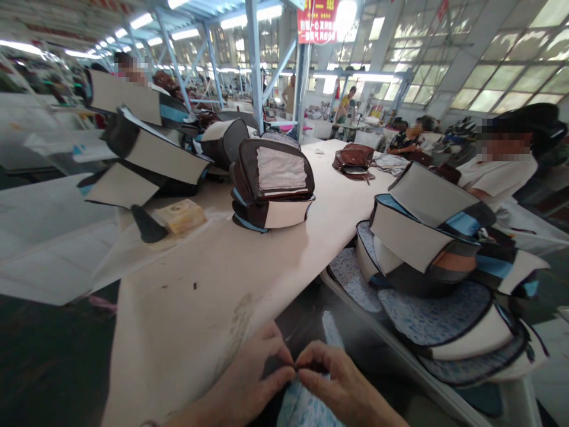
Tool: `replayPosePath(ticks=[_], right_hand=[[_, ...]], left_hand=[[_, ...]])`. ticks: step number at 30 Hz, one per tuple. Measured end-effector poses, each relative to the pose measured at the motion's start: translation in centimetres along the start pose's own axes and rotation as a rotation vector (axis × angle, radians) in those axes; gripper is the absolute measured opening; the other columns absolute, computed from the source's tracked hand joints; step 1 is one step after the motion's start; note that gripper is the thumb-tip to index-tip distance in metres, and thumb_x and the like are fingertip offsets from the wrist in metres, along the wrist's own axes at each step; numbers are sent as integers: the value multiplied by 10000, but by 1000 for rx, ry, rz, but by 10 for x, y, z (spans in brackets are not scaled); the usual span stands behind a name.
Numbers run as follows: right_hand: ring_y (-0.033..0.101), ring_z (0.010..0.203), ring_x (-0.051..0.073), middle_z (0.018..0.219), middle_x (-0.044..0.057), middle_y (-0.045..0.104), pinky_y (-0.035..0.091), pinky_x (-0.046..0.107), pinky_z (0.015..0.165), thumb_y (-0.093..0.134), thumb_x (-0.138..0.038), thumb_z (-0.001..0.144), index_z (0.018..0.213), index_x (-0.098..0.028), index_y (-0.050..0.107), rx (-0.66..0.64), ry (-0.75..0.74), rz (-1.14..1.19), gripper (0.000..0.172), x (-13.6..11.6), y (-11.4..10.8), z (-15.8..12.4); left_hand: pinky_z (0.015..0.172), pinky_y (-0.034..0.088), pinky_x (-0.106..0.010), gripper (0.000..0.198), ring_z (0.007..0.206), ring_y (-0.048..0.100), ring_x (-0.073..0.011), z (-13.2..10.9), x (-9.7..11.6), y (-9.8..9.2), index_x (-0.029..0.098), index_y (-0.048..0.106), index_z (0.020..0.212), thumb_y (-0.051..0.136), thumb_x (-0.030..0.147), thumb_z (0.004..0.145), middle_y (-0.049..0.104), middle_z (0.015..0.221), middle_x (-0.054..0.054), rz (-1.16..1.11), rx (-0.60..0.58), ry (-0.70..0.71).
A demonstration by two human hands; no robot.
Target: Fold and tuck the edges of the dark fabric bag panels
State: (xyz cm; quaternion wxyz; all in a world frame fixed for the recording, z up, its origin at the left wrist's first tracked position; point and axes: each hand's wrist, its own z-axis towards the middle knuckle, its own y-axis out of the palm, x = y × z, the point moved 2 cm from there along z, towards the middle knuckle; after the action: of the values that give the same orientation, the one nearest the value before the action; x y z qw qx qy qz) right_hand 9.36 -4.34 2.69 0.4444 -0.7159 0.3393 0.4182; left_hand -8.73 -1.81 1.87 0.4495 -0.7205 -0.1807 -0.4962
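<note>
What the left hand (242,382) and right hand (340,379) pinch between them is mostly hidden by their fingers, a dark sliver (309,367) too small to name. The blue-patterned fabric (306,406) below runs off the near edge of the view, its full shape cut off. The small pale item (319,151) far along the counter (186,308) is too small to tell.

Fabric piece (306,404): pale blue, mottled white print, dark edge binding. Stacked padded panels (422,249): cream faces, dark brown borders, teal-blue stripes, some blue mottled. Table covering (186,314): off-white, brownish stains. Bag (353,160): reddish brown.
</note>
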Motion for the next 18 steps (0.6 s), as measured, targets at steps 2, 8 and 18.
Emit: replayPosePath(ticks=[2,8,18], right_hand=[[543,710,171,734,20,621,382,295,662,539,-339,845,777,-160,690,-8,-7,-24,245,0,2,2],[448,623,142,582,-17,503,346,292,631,625,-431,776,575,-165,669,71,9,131,336,12,11,9],[426,623,125,613,-30,475,325,282,627,621,-218,730,588,-158,666,16,4,150,161,5,-19,0]], left_hand=[[821,414,-301,30,903,512,-180,0,1,1,171,619,813,646,184,811,522,912,-13,6,32,-6],[898,401,-305,68,968,524,-179,0,1,-8,191,632,846,594,141,819,547,983,-20,-78,-52,77],[1068,303,-364,447,1235,467,-236,44,-22,-29,194,649,1085,450,569,946,607,1194,-78,-409,-515,264]])
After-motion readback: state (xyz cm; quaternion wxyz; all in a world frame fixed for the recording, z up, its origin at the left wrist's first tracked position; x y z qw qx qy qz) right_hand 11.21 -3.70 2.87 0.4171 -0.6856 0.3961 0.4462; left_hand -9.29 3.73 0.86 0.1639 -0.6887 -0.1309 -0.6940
